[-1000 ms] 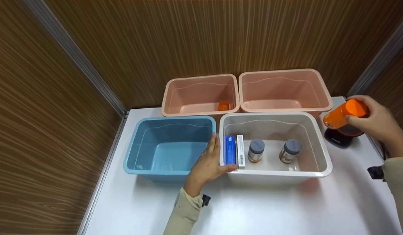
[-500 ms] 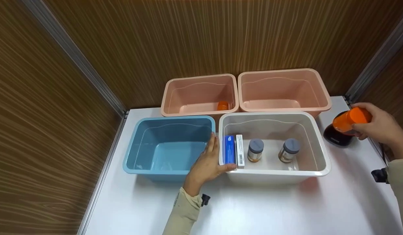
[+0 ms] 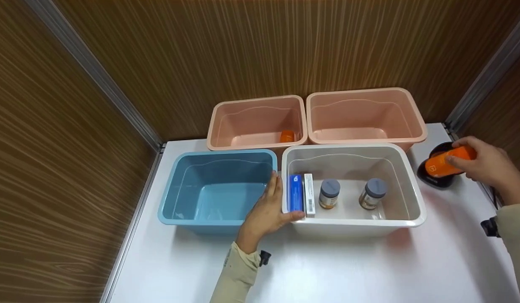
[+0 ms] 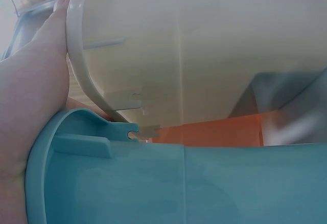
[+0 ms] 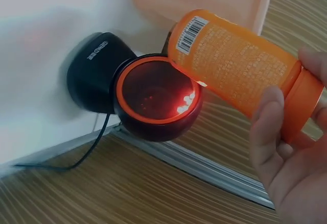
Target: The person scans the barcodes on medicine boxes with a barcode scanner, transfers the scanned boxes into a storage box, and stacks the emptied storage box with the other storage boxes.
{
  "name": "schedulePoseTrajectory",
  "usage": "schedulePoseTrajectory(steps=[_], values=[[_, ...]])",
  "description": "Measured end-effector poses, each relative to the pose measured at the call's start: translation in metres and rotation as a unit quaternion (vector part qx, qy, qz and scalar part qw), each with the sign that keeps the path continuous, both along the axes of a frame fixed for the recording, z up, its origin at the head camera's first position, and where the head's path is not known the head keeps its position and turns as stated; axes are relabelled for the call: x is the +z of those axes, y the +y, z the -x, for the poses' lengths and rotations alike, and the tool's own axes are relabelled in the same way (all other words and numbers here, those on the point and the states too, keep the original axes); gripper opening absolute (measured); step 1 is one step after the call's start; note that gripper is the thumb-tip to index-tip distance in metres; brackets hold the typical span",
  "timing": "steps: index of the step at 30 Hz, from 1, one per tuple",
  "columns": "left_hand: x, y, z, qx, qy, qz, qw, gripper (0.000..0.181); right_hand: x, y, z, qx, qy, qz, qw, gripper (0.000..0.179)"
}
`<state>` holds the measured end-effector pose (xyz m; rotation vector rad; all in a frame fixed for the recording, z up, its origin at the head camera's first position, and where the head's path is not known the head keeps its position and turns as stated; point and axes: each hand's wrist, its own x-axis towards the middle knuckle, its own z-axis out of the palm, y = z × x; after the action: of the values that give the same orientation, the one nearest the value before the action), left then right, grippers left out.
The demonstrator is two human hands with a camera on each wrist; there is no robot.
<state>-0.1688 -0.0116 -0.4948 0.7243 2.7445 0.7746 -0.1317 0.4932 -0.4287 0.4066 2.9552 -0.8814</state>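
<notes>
My right hand (image 3: 489, 164) grips an orange bottle (image 3: 443, 165) by its cap end, tilted over a black barcode scanner (image 3: 430, 180). In the right wrist view, the bottle's printed side (image 5: 235, 55) and barcode lie close to the scanner's round window (image 5: 156, 91), where a red light glows. My left hand (image 3: 262, 214) rests at the corner of the white bin (image 3: 356, 223), fingers straight along its side and thumb on the front rim. The blue bin (image 3: 209, 221) stands just left of that hand. Inside the white bin are a blue box (image 3: 295, 193), a white box (image 3: 309, 195) and two grey-lidded jars (image 3: 329, 193).
Two pink bins (image 3: 260, 100) stand behind, against the wood-grain wall (image 3: 260, 46). The left one holds an orange item (image 3: 287, 136). A dark cable (image 5: 76, 165) runs from the scanner along the white table's right edge.
My right hand has lowered the orange bottle slightly toward me and turned it, bringing a printed logo into view over the scanner. The left hand stays in place.
</notes>
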Motion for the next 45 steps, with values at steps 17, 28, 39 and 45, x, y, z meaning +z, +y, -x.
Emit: schedulePoseTrajectory(steps=[17,28,39,45], values=[[-0.0003,-0.0005,-0.001,-0.007,0.018,-0.003,0.9998,0.122,-0.0066,0.0079,0.0024,0.052,-0.016,-0.046,0.9974,0.062],[-0.0016,0.0005,0.0003,-0.005,0.008,-0.002,1.0,0.126,-0.0064,0.0065,0.0028,0.067,-0.056,-0.023,0.9959,0.064],[-0.0008,-0.0007,-0.0012,-0.013,0.024,-0.006,0.9996,0.121,-0.0019,0.0036,0.0014,0.057,-0.061,-0.011,0.9965,0.075],[-0.0002,-0.0003,-0.0016,-0.011,0.021,-0.013,0.9996,0.117,0.0016,0.0026,0.0021,0.081,-0.049,-0.002,0.9955,0.056]])
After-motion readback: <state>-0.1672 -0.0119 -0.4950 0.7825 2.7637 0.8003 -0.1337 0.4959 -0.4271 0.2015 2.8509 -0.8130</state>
